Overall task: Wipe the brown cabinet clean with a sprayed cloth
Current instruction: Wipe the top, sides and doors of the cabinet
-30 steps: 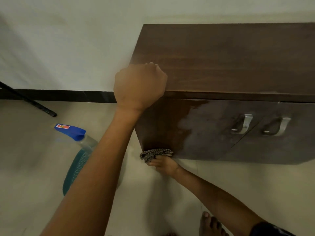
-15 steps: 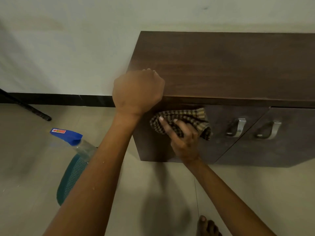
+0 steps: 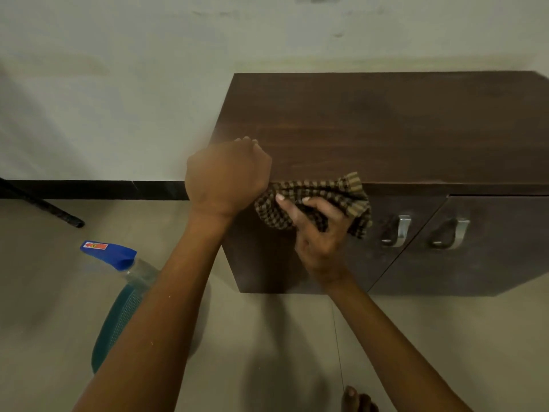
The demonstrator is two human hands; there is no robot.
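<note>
Cloth [image 3: 341,193] now higher in right hand [image 3: 323,242]

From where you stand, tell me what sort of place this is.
Likely a room in a home: a brown cabinet with metal handles against a wall with black skirting, and a spray bottle on the tiled floor.

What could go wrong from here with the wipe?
1. The cloth, bunched in the right hand, is close to the metal handle; a rightward stroke may snag it.
2. The spray bottle sits on the floor under the left forearm; pulling back could tip it.
</note>
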